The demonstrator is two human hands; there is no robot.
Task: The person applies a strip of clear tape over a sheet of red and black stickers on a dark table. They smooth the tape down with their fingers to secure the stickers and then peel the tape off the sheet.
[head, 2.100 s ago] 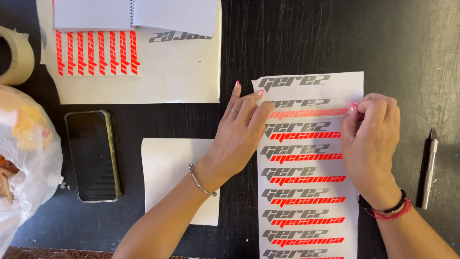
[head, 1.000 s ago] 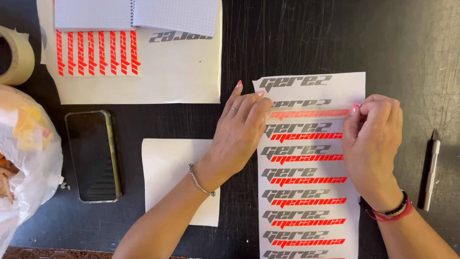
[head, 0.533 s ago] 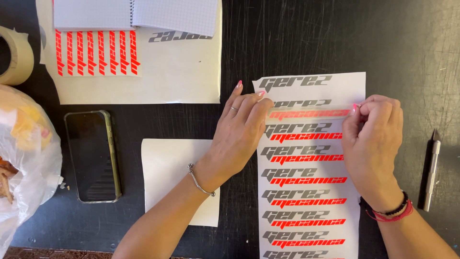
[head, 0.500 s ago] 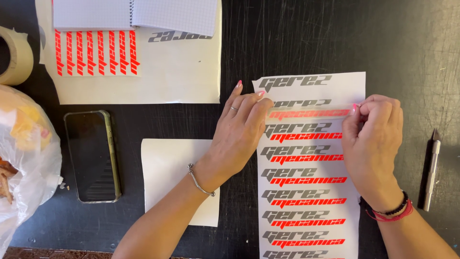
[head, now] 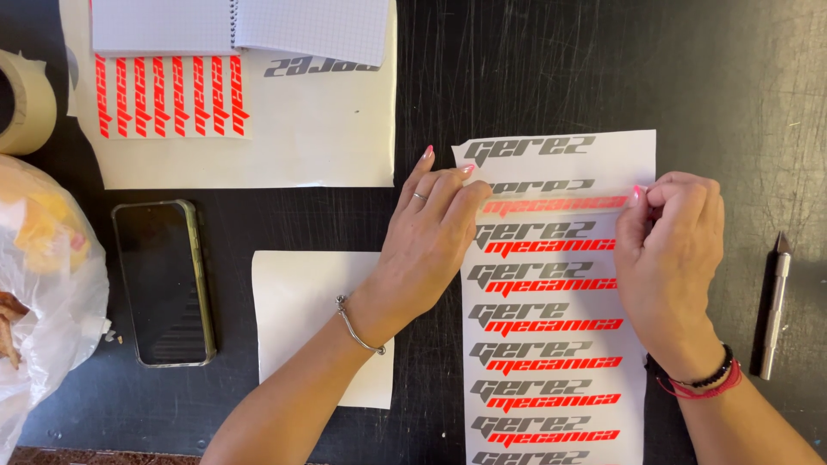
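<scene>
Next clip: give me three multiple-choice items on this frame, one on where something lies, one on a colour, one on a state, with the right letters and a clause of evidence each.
1. Where does the craft knife lie?
A. right of the decal sheet
B. on the phone
C. under the notebook

2. What colour is the lower line of lettering in each decal on that sheet?
A. blue
B. orange-red
C. green

3. What is the state of the phone screen?
A. showing a photo
B. dark
C. covered by paper

Answers:
1 A: the knife rests on the black table past the sheet's right edge, beyond the right hand.
2 B: grey lettering sits above orange-red lettering in each row; the left hand and right hand press a tape strip over one.
3 B: the screen is black, with only faint reflections.
</scene>
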